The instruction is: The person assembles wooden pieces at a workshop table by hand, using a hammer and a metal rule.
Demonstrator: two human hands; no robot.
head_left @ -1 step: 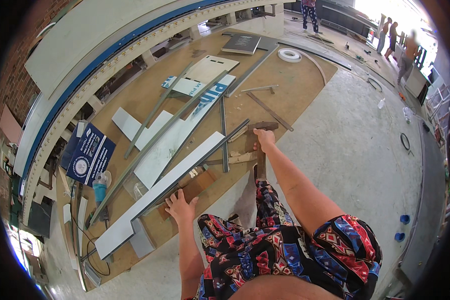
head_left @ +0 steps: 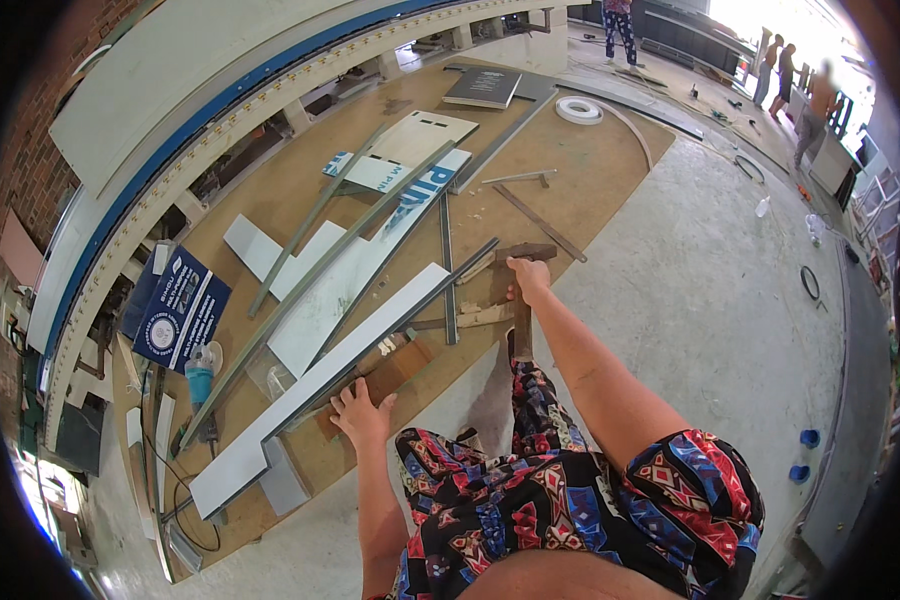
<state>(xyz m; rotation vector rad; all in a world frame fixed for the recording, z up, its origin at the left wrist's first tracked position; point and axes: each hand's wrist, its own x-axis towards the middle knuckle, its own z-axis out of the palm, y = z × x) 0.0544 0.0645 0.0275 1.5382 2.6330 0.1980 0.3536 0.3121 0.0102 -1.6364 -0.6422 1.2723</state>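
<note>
Brown wooden-handled hammer: our right hand grips it.
Left hand: spread wide beside the long white panel.
Panel work: we seem to be positioning; next calls for steady bracing.

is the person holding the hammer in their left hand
No, the right hand holds the hammer, while the left hand is spread open beside the long white strip.
</note>
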